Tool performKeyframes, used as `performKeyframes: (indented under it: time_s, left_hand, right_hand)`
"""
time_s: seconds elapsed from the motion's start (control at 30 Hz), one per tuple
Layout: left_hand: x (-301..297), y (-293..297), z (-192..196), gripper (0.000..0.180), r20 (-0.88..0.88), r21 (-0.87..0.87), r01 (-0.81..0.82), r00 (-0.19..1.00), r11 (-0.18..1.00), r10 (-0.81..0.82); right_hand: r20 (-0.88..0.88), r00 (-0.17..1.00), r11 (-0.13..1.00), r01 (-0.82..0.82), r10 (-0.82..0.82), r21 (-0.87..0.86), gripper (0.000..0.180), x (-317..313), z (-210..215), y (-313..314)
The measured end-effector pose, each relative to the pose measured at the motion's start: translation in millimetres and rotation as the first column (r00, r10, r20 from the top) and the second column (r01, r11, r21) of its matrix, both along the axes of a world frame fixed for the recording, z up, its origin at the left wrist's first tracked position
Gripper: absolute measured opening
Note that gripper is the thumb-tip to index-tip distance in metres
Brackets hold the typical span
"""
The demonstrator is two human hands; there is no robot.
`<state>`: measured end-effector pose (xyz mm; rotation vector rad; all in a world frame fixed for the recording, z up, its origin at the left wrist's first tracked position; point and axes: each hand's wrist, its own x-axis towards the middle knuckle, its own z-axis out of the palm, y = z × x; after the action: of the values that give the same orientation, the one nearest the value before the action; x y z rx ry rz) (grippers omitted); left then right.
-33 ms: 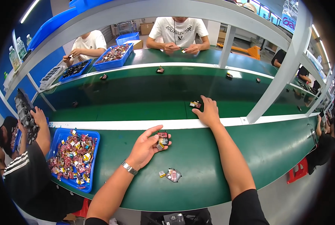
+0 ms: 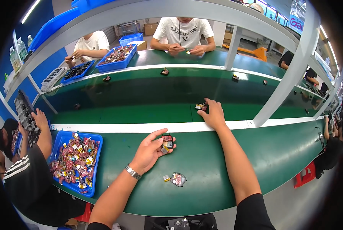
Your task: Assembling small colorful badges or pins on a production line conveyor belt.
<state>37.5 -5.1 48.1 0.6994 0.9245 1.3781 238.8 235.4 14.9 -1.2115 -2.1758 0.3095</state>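
Left hand (image 2: pixel 150 150) cupped around small part (image 2: pixel 166 141); right hand (image 2: pixel 213 113) outstretched.

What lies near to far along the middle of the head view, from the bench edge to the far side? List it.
Loose small part on the bench → left hand holding a small black part → white rail → right hand → conveyor belt → seated person in white shirt.
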Motion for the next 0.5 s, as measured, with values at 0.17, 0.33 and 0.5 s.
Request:
performKeyframes:
  time_s: [0.17,0.33,0.5]
  left_hand:
    - [1,-2,-2,0.036,0.039,0.046,-0.031,0.999,0.998,0.029]
    - [-6,-7,-11,0.037,0.036,0.088,-0.02,0.999,0.996,0.017]
    - [-3,-5,-11,0.037,-0.05,0.073,0.008,0.999,0.997,-0.004]
  right_hand:
    - [-0.184,0.98,0.996,-0.077,0.069,-0.035,0.058,1,10,-16]
    - [-0.212,0.803,0.767,-0.596,0.557,-0.24,0.058,19,37,-119]
    - [0.017,0.69,0.675,-0.702,0.724,-0.226,0.061,31,52,-157]
